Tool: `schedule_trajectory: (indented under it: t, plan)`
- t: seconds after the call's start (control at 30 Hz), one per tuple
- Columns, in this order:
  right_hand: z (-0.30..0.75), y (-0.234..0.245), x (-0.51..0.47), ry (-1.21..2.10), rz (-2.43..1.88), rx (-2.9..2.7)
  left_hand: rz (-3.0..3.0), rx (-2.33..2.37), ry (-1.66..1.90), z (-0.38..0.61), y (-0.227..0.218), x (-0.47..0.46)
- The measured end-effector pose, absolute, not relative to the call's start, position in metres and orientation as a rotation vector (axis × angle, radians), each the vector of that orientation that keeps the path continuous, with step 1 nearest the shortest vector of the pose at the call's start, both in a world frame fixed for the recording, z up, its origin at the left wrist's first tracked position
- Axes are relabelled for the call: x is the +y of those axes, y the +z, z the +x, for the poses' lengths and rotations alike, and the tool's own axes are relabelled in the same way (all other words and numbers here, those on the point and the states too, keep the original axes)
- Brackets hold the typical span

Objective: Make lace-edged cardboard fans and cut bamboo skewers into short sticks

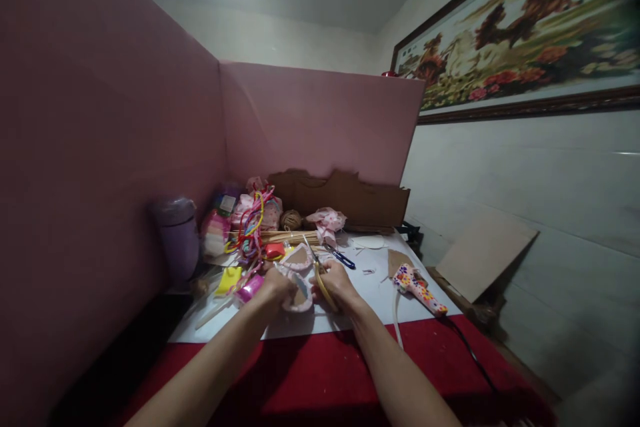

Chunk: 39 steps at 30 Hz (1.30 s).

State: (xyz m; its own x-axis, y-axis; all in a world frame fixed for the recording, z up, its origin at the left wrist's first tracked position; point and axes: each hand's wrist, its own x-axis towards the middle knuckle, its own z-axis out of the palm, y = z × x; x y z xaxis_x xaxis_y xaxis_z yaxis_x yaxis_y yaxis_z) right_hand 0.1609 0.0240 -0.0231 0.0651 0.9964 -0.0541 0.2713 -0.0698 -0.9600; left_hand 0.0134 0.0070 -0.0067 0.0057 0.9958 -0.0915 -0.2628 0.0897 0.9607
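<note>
My left hand [278, 287] is closed on a small pink-trimmed cardboard piece [300, 299], held over the white sheet [370, 290]. My right hand [336, 285] grips yellow-handled scissors [320, 273], their blades pointing up and away above the piece. A second pink-edged cardboard shape [299, 256] lies just beyond my hands.
A flower-patterned glue gun [417, 288] lies to the right with its black cord trailing off the red cloth [320, 373]. Blue-handled scissors [343, 257], bamboo sticks [280, 237], coloured cords, twine, a lilac jar [177, 233] and cut cardboard [345, 200] crowd the back. Pink boards wall the left and rear.
</note>
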Motion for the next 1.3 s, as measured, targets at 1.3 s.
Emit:
schedule_trajectory:
  t: [1.3]
  plan:
    - [0.148,-0.005,0.025,0.638,-1.199,-1.660,1.007,0.908,1.280,0.004,0.004,0.017]
